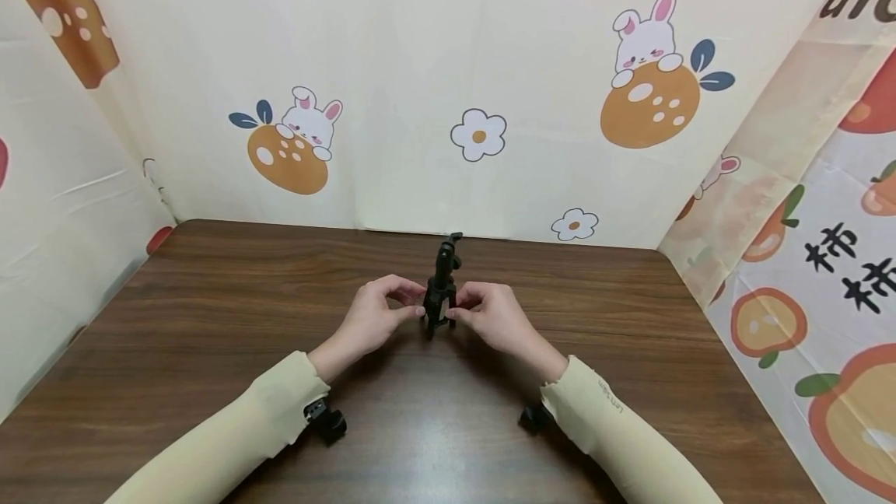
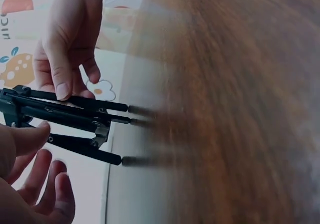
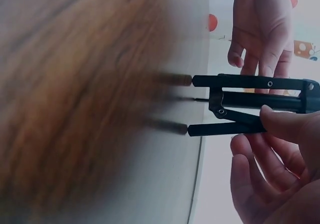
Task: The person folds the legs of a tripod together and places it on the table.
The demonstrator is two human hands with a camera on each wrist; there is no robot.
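L grip (image 1: pixel 369 319) & R grip (image 1: pixel 495 317) are pinching a blk tripod (image 1: pixel 442 282) by opp. legs; it's standing approx. mid-width, toward the far edge of the worktop (image 1: pixel 210 333), prob. weighing little, feeling stiff, legs offering best hold.

Brown wood-grain table (image 1: pixel 175 364) with soft glare (image 1: pixel 434 457), cream walls (image 1: pixel 413 22) with cartoon rabbits (image 1: pixel 645 45) and flowers (image 1: pixel 479 135)

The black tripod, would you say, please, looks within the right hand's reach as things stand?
Yes, it seems so: the right hand touches the black tripod, and the left hand, on the opposite side, leaves its way free.
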